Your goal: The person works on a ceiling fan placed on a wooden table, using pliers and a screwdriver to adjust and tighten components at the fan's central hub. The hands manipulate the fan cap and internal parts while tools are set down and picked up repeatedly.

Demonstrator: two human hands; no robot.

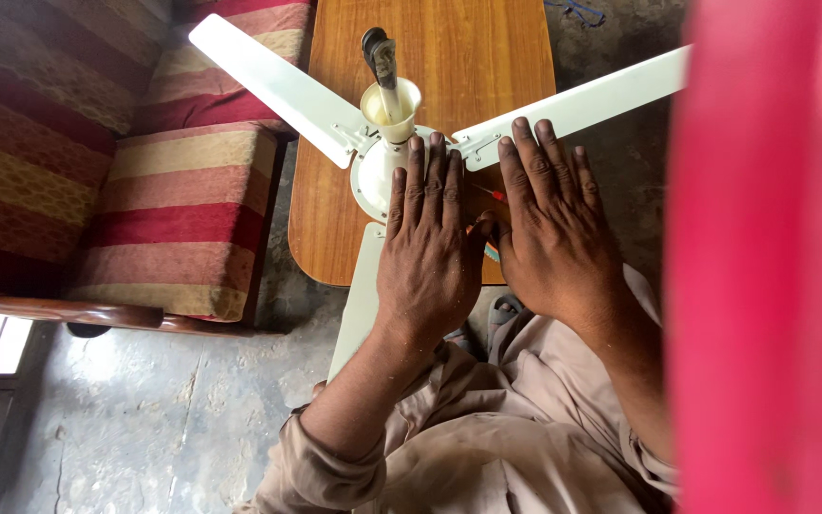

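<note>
The left hand (427,249) lies flat with its fingers stretched out, holding nothing, pressing on the round cream middle of a white metal ceiling fan with three long blades (384,157) that sits on a shiny brown wooden worktop (468,57). The right hand (552,228) lies flat and spread too, just beside the left hand, its fingertips touching one blade. A thin red tool (493,193) peeks out between the hands, and a red and cream striped sofa (145,162) stands off past the left hand.
</note>
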